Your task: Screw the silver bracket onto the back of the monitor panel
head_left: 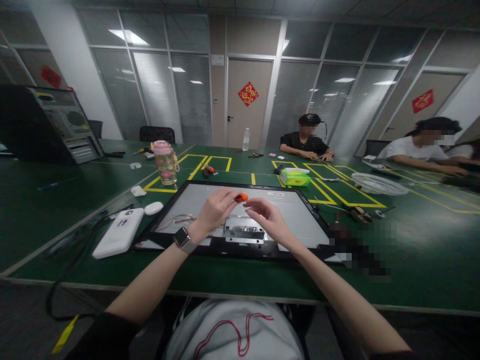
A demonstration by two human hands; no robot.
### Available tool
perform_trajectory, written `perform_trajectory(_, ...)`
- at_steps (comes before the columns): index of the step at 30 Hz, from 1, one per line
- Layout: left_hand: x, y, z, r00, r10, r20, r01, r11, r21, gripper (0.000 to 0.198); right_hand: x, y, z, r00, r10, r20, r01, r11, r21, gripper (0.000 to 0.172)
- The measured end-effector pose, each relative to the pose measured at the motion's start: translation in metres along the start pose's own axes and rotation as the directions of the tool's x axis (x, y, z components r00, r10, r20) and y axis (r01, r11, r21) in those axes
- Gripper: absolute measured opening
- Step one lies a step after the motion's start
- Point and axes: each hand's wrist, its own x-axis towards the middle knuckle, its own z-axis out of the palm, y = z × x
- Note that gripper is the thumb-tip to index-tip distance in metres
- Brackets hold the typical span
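Observation:
A flat display panel point(296, 212) with a black frame lies on the green table in front of me. Near its front edge sits a metal bracket point(245, 231). Above the panel, my left hand point(215, 210), with a watch on the wrist, pinches a small orange and black object point(241, 197) between its fingertips. Just right of that object is my right hand point(265, 217), its fingers curved and apart, with nothing visible in it. Thin wires point(176, 220) run over the panel's left part.
Left of the panel lie a white power bank point(119, 232), a white oval case point(153, 208) and a pink-lidded bottle point(165, 162). Behind it is a green tissue pack point(295, 177). A white round rack point(378, 184) lies right. Two people sit across the table.

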Motion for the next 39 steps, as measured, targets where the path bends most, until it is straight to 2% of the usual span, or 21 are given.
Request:
perform_trajectory(1,0.001,-0.007,-0.002,0.987,-0.122,-0.104,0.118,0.992,-0.041,0.021,0.001,0.004,0.000,0.998,-0.059,0.035,0.064,0.988,-0.142,0.016)
perform_trajectory(2,0.002,-0.014,-0.002,0.945,-0.256,-0.204,0.238,0.965,-0.105,0.022,0.001,0.009,0.000,0.984,-0.133,0.121,0.161,0.950,-0.267,0.013)
perform_trajectory(4,0.003,-0.026,-0.001,0.798,-0.503,-0.331,0.417,0.858,-0.299,0.027,-0.002,0.020,0.003,0.927,-0.188,0.324,0.314,0.862,-0.398,0.022)
perform_trajectory(6,0.004,-0.036,0.001,0.669,-0.657,-0.348,0.447,0.729,-0.518,0.028,-0.007,0.030,0.007,0.892,-0.198,0.407,0.389,0.795,-0.466,0.031)
perform_trajectory(8,0.005,-0.043,0.003,0.578,-0.744,-0.334,0.417,0.622,-0.663,0.031,-0.011,0.035,0.009,0.868,-0.215,0.448,0.446,0.734,-0.512,0.034)
perform_trajectory(9,0.005,-0.046,0.003,0.547,-0.777,-0.311,0.413,0.574,-0.707,0.033,-0.012,0.036,0.010,0.860,-0.219,0.461,0.463,0.716,-0.523,0.035)
perform_trajectory(11,0.005,-0.049,0.004,0.515,-0.812,-0.273,0.404,0.512,-0.758,0.036,-0.013,0.035,0.010,0.845,-0.225,0.485,0.492,0.683,-0.540,0.035)
perform_trajectory(16,0.006,-0.047,0.004,0.519,-0.826,-0.222,0.391,0.460,-0.797,0.037,-0.014,0.029,0.008,0.823,-0.211,0.528,0.533,0.610,-0.586,0.040)
perform_trajectory(23,0.006,-0.044,0.005,0.546,-0.811,-0.208,0.399,0.471,-0.787,0.036,-0.013,0.032,0.008,0.827,-0.200,0.525,0.526,0.605,-0.598,0.041)
perform_trajectory(31,0.007,-0.038,0.007,0.559,-0.806,-0.194,0.409,0.472,-0.781,0.037,-0.014,0.030,0.010,0.797,-0.220,0.562,0.577,0.550,-0.604,0.036)
perform_trajectory(32,0.007,-0.036,0.008,0.565,-0.803,-0.188,0.408,0.470,-0.783,0.038,-0.014,0.029,0.010,0.803,-0.216,0.556,0.566,0.572,-0.594,0.037)
perform_trajectory(34,0.007,-0.032,0.007,0.579,-0.798,-0.167,0.402,0.457,-0.793,0.041,-0.013,0.031,0.006,0.839,-0.210,0.501,0.495,0.677,-0.545,0.040)
perform_trajectory(36,0.009,-0.026,0.007,0.598,-0.789,-0.139,0.388,0.437,-0.812,0.046,-0.009,0.035,-0.004,0.903,-0.198,0.380,0.366,0.819,-0.441,0.043)
perform_trajectory(37,0.009,-0.022,0.007,0.616,-0.778,-0.123,0.380,0.430,-0.819,0.049,-0.007,0.039,-0.011,0.938,-0.198,0.284,0.301,0.872,-0.385,0.042)
perform_trajectory(39,0.010,-0.012,0.009,0.654,-0.752,-0.081,0.377,0.417,-0.827,0.052,-0.002,0.048,-0.028,0.979,-0.115,0.168,0.166,0.928,-0.332,0.037)
